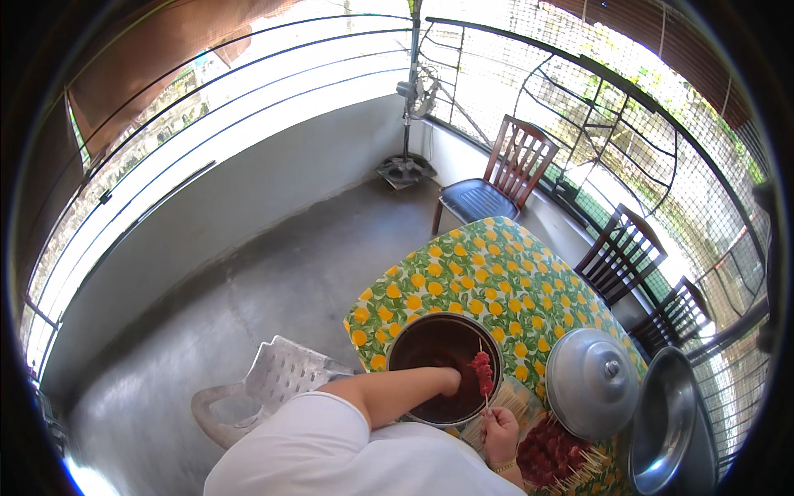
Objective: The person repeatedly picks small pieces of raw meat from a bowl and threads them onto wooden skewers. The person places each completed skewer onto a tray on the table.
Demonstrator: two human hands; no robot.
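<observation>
Skewer [483, 376] upright, red meat threaded

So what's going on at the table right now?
A person is threading meat onto skewers. The left hand is down inside a dark bowl of marinade on the lemon-print tablecloth, while the right hand holds a wooden skewer upright over the bowl with red meat pieces on it. A pile of finished skewers lies to the right, beside a domed metal lid and a metal basin.
</observation>
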